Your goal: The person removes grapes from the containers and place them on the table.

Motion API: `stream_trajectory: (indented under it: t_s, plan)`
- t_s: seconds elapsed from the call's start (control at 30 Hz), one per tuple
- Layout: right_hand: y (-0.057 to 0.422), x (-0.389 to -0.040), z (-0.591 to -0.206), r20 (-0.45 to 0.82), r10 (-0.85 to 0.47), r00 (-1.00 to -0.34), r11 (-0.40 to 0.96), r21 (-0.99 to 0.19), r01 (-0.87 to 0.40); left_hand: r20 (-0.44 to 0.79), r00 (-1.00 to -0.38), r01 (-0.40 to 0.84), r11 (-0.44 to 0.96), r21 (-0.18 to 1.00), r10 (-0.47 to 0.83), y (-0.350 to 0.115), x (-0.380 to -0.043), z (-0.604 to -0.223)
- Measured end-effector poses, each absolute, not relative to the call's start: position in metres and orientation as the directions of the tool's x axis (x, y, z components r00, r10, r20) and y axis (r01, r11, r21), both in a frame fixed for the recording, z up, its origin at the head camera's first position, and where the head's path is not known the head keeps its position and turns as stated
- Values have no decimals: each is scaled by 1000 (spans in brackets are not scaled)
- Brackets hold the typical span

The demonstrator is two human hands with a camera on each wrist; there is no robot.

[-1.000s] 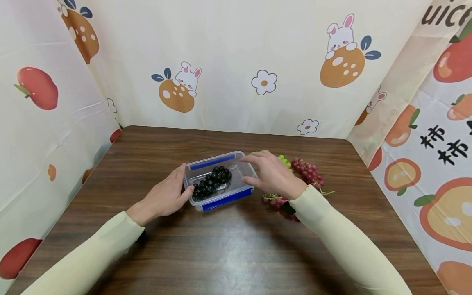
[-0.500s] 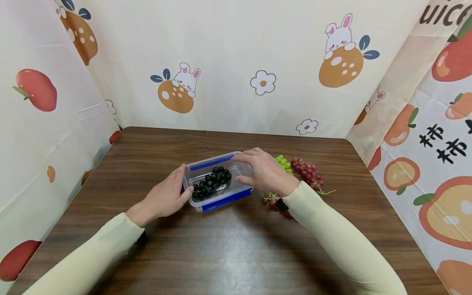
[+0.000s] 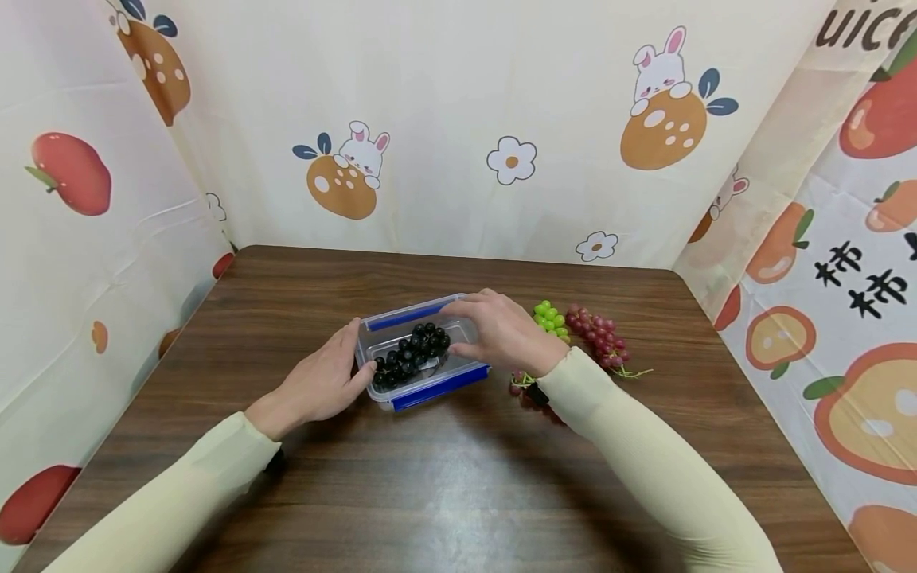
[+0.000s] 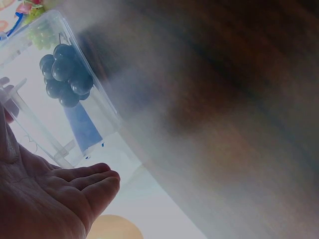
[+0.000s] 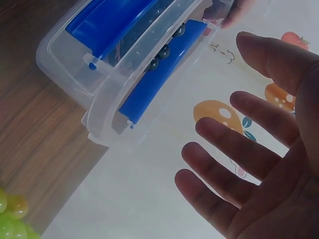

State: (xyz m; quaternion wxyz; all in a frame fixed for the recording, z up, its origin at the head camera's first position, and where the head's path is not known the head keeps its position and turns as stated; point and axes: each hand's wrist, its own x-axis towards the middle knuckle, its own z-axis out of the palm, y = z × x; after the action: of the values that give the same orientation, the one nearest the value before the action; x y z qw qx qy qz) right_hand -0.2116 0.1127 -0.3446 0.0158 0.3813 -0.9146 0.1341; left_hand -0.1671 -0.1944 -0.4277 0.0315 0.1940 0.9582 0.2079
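Note:
A clear plastic food container (image 3: 442, 387) with blue side clips stands on the table, holding a bunch of black grapes (image 3: 413, 353). My left hand (image 3: 310, 383) lies against the container's left end, fingers extended; in the left wrist view the dark grapes (image 4: 67, 74) show through its wall. Over the right end is my right hand (image 3: 507, 333), partly hiding that end. The right wrist view has this hand (image 5: 254, 164) with spread fingers and nothing in them, apart from the container (image 5: 107, 119) in that picture. Whether a lid covers the container I cannot tell.
Right of the container lie green grapes (image 3: 550, 320) and a bunch of red grapes (image 3: 598, 338). More red grapes (image 3: 517, 387) are partly hidden under my right wrist. A printed cloth (image 3: 444, 159) rises behind the brown wooden table (image 3: 301, 278).
My right hand has shifted left, further over the container, and more of the green grapes shows behind it. The left hand, container and black grapes have stayed put.

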Motion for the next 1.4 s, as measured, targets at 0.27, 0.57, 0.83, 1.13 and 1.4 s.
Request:
stream_trajectory:
  t_s: [0.27,0.57,0.83,1.13,1.4]
  plan:
    - [108,-213,-347,124,-696,-707,672,-236,-702,20,-921,362,837,410,388,-194,-167,-426]
    - [101,-217,-352,71,-712,-699,675,-205,-708,22,-922,360,838,411,385,-194,-167,-426]
    - [95,-218,-356,36,-720,-693,675,-196,-711,23,-923,360,843,399,384,-195,-168,-430]
    - [90,-219,-361,51,-723,-689,671,-181,-719,27,-923,363,845,392,384,-195,-169,-430]
    - [83,-220,-362,39,-715,-698,683,-173,-710,33,-924,361,841,403,381,-194,-169,-430]
